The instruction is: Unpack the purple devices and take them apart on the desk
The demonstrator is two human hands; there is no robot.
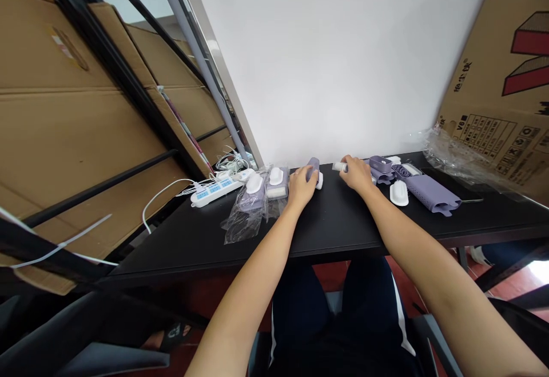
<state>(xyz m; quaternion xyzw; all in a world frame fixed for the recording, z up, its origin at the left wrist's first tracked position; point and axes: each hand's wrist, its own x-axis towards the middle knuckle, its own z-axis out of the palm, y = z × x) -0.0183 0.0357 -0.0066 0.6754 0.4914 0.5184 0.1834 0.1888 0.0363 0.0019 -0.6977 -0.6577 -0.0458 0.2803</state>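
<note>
My left hand [302, 186] is closed around a purple plastic piece [314, 166] that stands tilted on the black table. Beside that piece a white rounded part [319, 181] shows, partly hidden by it. In my right hand [357, 174], fingers closed, a small white cylinder-like piece [340, 166] points left; its exact kind is unclear. To the right of this hand lie a purple box-shaped casing [380, 164], a white oval part [399, 193] and a purple flexible sleeve [433, 195]. Two purple-and-white units [277, 183] rest left of my left hand, in clear plastic wrap.
A white power strip [221, 187] with tangled cables is at the table's left end. Crumpled clear plastic [246, 219] lies near it. A large printed cardboard box [501, 91] leans at the right. Behind the black table [330, 228] rises a white wall [338, 62].
</note>
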